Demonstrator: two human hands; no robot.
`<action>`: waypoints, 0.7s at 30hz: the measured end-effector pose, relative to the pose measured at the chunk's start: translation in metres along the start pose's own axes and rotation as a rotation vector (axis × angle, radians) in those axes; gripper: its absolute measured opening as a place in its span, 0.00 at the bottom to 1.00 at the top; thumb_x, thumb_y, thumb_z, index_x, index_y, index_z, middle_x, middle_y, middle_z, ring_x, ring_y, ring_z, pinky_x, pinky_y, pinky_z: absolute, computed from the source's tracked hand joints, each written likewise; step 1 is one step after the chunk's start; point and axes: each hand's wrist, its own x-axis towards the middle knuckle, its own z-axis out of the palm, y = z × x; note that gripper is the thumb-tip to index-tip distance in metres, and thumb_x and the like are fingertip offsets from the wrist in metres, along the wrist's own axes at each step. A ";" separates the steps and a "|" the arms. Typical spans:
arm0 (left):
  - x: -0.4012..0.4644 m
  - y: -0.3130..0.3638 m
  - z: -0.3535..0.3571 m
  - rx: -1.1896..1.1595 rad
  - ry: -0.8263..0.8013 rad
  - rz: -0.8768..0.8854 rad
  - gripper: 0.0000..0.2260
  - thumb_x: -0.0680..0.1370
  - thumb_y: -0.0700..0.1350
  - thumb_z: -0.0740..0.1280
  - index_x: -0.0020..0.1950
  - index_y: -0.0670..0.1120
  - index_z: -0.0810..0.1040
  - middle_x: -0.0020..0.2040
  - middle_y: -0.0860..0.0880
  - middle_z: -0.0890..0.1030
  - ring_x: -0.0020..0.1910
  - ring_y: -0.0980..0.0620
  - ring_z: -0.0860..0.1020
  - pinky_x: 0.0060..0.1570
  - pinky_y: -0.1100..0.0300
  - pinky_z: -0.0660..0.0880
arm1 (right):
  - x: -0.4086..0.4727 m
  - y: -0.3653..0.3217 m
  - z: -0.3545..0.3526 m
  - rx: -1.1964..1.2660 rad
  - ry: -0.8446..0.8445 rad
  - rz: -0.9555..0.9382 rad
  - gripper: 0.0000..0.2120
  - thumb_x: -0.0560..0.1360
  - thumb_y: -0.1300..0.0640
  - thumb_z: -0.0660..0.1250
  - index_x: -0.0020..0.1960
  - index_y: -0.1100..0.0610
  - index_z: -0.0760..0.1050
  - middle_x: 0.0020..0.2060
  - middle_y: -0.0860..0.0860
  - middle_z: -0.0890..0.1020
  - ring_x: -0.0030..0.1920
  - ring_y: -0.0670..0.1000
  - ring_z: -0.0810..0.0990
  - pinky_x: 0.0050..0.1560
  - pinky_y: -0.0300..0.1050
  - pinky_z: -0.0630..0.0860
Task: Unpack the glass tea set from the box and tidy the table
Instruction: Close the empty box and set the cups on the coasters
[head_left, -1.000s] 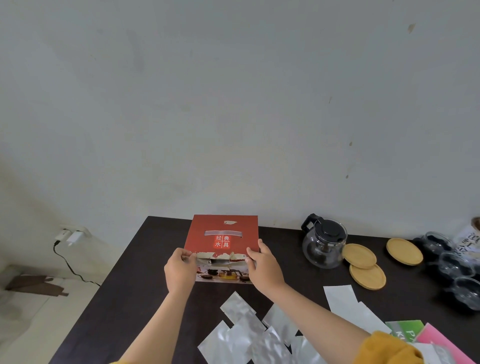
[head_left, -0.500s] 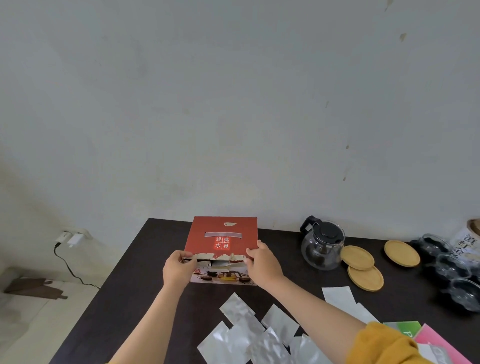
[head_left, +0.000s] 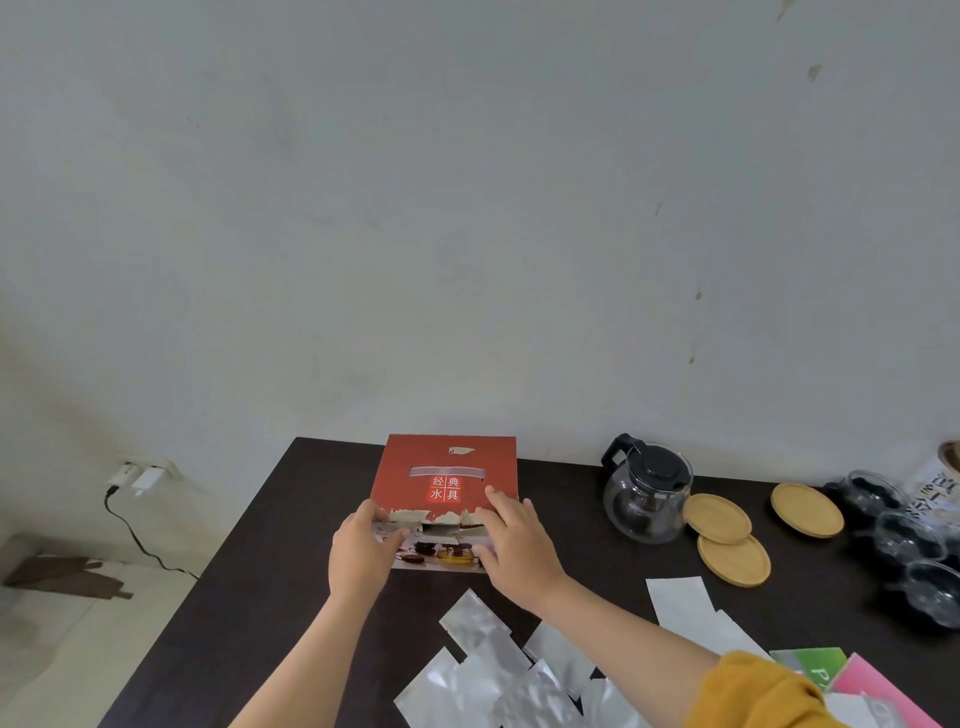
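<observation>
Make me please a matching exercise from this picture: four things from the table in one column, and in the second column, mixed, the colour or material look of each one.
Things:
1. box
2. teapot
3. coasters
4. pouches

Looks:
A. light wood, round
B. shiny silver, flat
C. red top with white characters
D. clear glass with black lid and handle

Pairs: 1-C, 2-D, 3-A, 4-B

The left hand holds the box at its near left edge, and the right hand lies on its near right part.

Glass cups (head_left: 914, 540) and pink packet (head_left: 883, 696) run past the right edge.
</observation>
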 end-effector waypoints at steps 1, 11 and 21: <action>0.000 -0.001 0.001 0.011 0.008 0.010 0.11 0.71 0.47 0.74 0.45 0.50 0.72 0.44 0.52 0.79 0.40 0.53 0.77 0.39 0.56 0.77 | 0.001 -0.001 0.002 0.016 0.042 -0.049 0.16 0.75 0.56 0.68 0.62 0.57 0.75 0.65 0.55 0.75 0.68 0.55 0.72 0.69 0.60 0.66; 0.001 -0.008 0.006 0.004 0.056 0.042 0.10 0.72 0.48 0.73 0.41 0.50 0.72 0.42 0.53 0.79 0.38 0.55 0.77 0.34 0.61 0.71 | 0.018 -0.013 0.017 0.075 0.205 -0.168 0.07 0.74 0.55 0.65 0.46 0.53 0.81 0.38 0.47 0.80 0.39 0.49 0.78 0.38 0.42 0.78; -0.003 -0.007 0.009 -0.003 0.087 0.058 0.10 0.72 0.46 0.73 0.42 0.48 0.72 0.42 0.52 0.79 0.39 0.53 0.76 0.34 0.61 0.70 | 0.022 -0.009 0.025 0.055 0.199 -0.137 0.05 0.66 0.56 0.77 0.42 0.52 0.84 0.40 0.47 0.82 0.41 0.49 0.80 0.37 0.42 0.78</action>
